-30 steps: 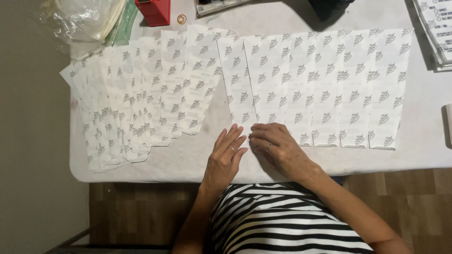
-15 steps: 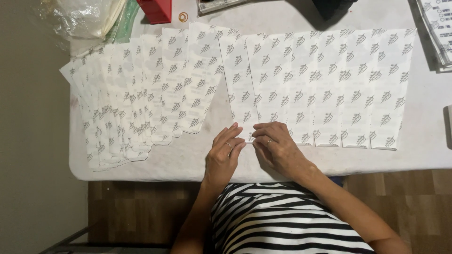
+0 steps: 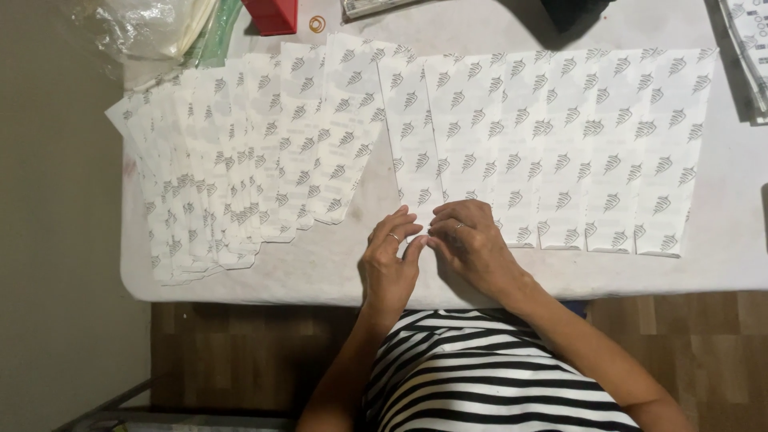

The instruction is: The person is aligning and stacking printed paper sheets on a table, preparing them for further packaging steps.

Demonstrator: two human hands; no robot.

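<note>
Head view: the left hand [image 3: 390, 260] and right hand [image 3: 474, 244] meet fingertip to fingertip, pinching the bottom edge of a printed paper strip [image 3: 414, 140]. The strip lies on the white table [image 3: 320, 264], between a fanned strip stack [image 3: 240, 160] and an overlapping row [image 3: 576, 144].

White sheets [image 3: 552, 152] (grey leaf-like motifs), black-and-white striped shirt [image 3: 488, 376], red box [image 3: 272, 14]

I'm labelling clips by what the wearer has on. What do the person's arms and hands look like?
Both arms are bare, no sleeves in view. The left hand has a thin ring on one finger, and so does the right hand. No gloves or watch.
</note>
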